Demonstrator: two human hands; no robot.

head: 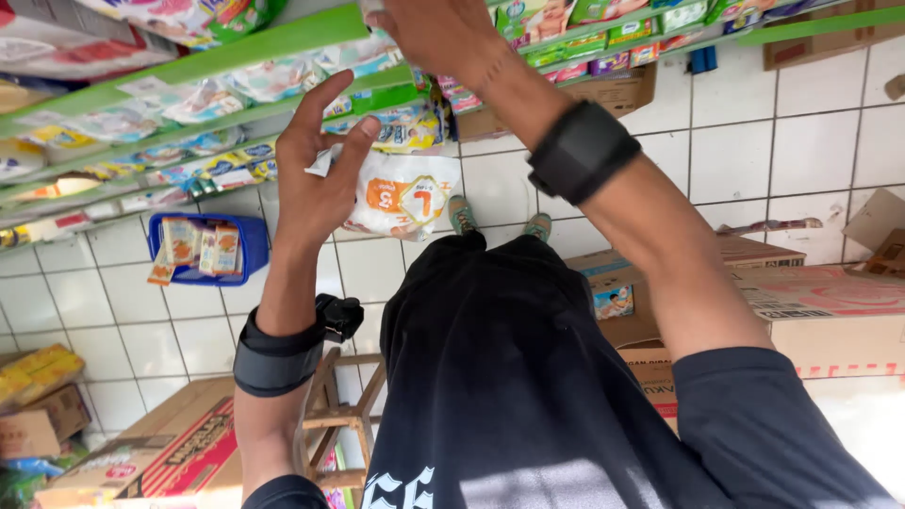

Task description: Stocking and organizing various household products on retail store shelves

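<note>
Left hand (316, 174): yours, fingers spread, thumb and forefinger pinching the white plastic pack with orange label (401, 193) at its 9 o'clock corner.
Right hand (438, 33): at 12 o'clock by the green shelf edge (236, 47); grip cannot be told.
Blue plastic basket (247, 247): on the floor at 8 o'clock.

Your right hand (436, 33) runs off the top edge, so you can't tell what its fingers grip. Your left hand (320, 170) covers the white packet's (401, 193) left corner. The far shelf packs (123, 123) blur together.
</note>
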